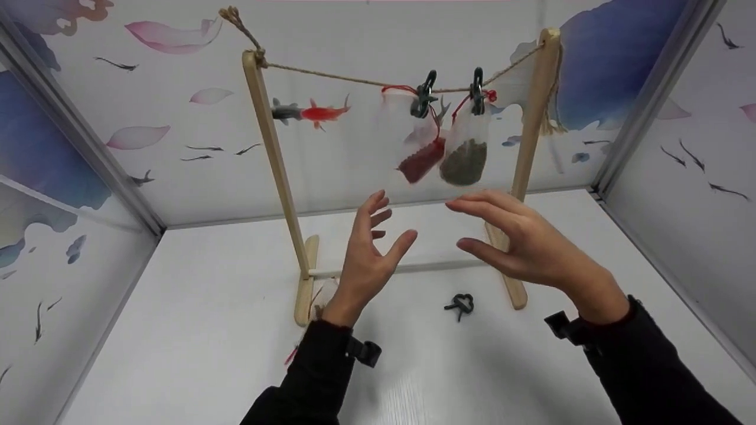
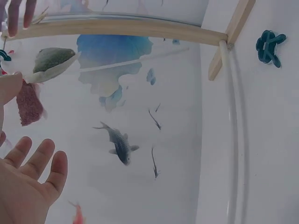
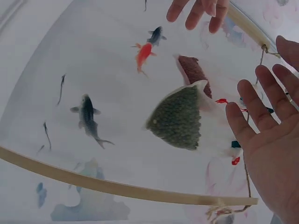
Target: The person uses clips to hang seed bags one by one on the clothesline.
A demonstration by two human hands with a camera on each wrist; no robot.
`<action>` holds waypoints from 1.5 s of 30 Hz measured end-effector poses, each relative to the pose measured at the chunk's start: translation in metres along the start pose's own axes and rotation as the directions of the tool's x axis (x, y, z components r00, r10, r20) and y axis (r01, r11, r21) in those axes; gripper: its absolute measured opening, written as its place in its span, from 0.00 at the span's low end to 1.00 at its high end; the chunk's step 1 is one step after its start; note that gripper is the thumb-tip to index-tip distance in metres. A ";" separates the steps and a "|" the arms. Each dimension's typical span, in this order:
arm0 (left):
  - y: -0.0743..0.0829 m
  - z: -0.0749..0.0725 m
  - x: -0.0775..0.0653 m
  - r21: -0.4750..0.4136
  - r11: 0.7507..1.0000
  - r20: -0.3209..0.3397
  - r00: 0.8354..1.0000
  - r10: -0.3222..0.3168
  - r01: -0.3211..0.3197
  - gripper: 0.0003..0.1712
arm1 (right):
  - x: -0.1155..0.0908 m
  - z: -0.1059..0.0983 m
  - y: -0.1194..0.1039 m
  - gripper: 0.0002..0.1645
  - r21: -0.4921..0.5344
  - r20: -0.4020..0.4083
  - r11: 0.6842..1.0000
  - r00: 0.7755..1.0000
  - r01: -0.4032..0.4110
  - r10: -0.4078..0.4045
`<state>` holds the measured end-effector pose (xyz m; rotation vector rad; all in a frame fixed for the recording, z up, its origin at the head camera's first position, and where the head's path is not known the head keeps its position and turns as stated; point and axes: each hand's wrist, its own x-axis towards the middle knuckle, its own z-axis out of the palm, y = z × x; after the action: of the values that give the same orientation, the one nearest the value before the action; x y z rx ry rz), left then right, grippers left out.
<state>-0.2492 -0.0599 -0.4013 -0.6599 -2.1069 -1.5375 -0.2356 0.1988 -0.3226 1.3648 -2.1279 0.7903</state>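
Two sheer drawstring pouches hang from a twine line (image 1: 331, 75), each held by a dark green clip. The reddish-filled pouch (image 1: 423, 160) hangs tilted under the left clip (image 1: 424, 97); the green-filled pouch (image 1: 465, 162) hangs under the right clip (image 1: 478, 88). My left hand (image 1: 367, 254) is raised below and left of them, fingers spread and holding nothing. Opposite it, my right hand (image 1: 520, 239) hovers below the green-filled pouch, its fingers extended and apart from everything. In the right wrist view both pouches, the green-filled one (image 3: 177, 119) nearer, hang beside the right palm (image 3: 275, 149).
Wooden posts (image 1: 274, 159) on feet carry the twine, joined low down by a white rod (image 1: 437, 267). A loose dark green clip (image 1: 460, 304) lies on the white table (image 1: 212, 330). Another pale pouch (image 1: 325, 294) is partly hidden behind my left wrist. Printed panels enclose the table.
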 end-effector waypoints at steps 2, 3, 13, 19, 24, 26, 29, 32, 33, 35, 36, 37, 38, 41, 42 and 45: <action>-0.005 0.002 -0.008 0.001 1.000 0.000 1.000 -0.005 0.005 0.46 | -0.010 0.007 0.006 0.39 0.009 0.029 0.999 0.999 -0.044 0.044; -0.008 0.003 -0.012 0.002 1.000 0.000 1.000 -0.006 0.006 0.46 | -0.016 0.012 0.009 0.39 0.019 0.039 0.998 0.997 -0.065 0.064; -0.032 0.020 -0.049 0.094 0.995 0.087 0.996 -0.019 0.011 0.48 | -0.069 0.057 0.033 0.33 0.186 0.291 0.921 0.914 -0.343 0.282; -0.040 0.030 -0.067 0.050 0.993 0.095 0.989 -0.115 0.110 0.49 | -0.093 0.076 0.047 0.33 0.227 0.347 0.885 0.883 -0.406 0.316; -0.042 0.038 -0.080 0.017 0.980 0.097 0.975 -0.199 0.199 0.50 | -0.101 0.088 0.048 0.34 0.244 0.416 0.858 0.848 -0.452 0.328; -0.043 0.041 -0.084 0.013 0.974 0.108 0.968 -0.228 0.228 0.50 | -0.103 0.092 0.048 0.34 0.236 0.449 0.849 0.828 -0.473 0.336; -0.043 0.045 -0.089 0.022 0.965 0.139 0.955 -0.263 0.262 0.50 | -0.106 0.095 0.048 0.34 0.194 0.487 0.849 0.800 -0.491 0.351; -0.043 0.049 -0.091 0.068 0.966 0.194 0.946 -0.260 0.251 0.50 | -0.109 0.096 0.049 0.34 0.128 0.507 0.854 0.773 -0.505 0.381; -0.044 0.050 -0.092 0.089 0.967 0.214 0.943 -0.253 0.240 0.50 | -0.110 0.096 0.049 0.34 0.106 0.514 0.852 0.762 -0.513 0.395; -0.043 0.052 -0.093 0.135 0.968 0.253 0.937 -0.241 0.212 0.49 | -0.111 0.097 0.050 0.35 0.054 0.530 0.844 0.732 -0.534 0.429; -0.042 0.053 -0.093 0.160 0.967 0.272 0.933 -0.235 0.196 0.49 | -0.112 0.098 0.050 0.36 0.031 0.538 0.838 0.715 -0.545 0.446; -0.042 0.054 -0.094 0.183 0.966 0.290 0.929 -0.230 0.182 0.49 | -0.112 0.099 0.050 0.36 0.012 0.548 0.829 0.697 -0.560 0.463; -0.041 0.055 -0.095 0.205 0.964 0.304 0.926 -0.225 0.167 0.48 | -0.112 0.101 0.050 0.37 -0.006 0.555 0.825 0.685 -0.565 0.473; -0.039 0.057 -0.098 0.257 0.957 0.346 0.912 -0.220 0.133 0.47 | -0.113 0.106 0.049 0.38 -0.047 0.577 0.809 0.645 -0.586 0.501; -0.039 0.057 -0.098 0.272 0.955 0.360 0.907 -0.218 0.122 0.47 | -0.112 0.107 0.049 0.38 -0.060 0.579 0.808 0.639 -0.586 0.507; -0.039 0.058 -0.100 0.309 0.945 0.394 0.889 -0.233 0.111 0.46 | -0.113 0.111 0.047 0.37 -0.102 0.577 0.804 0.624 -0.586 0.528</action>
<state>-0.1991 -0.0265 -0.5075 -0.7742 -2.7159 -1.2209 -0.2462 0.2091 -0.4870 1.0586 -3.1451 0.7589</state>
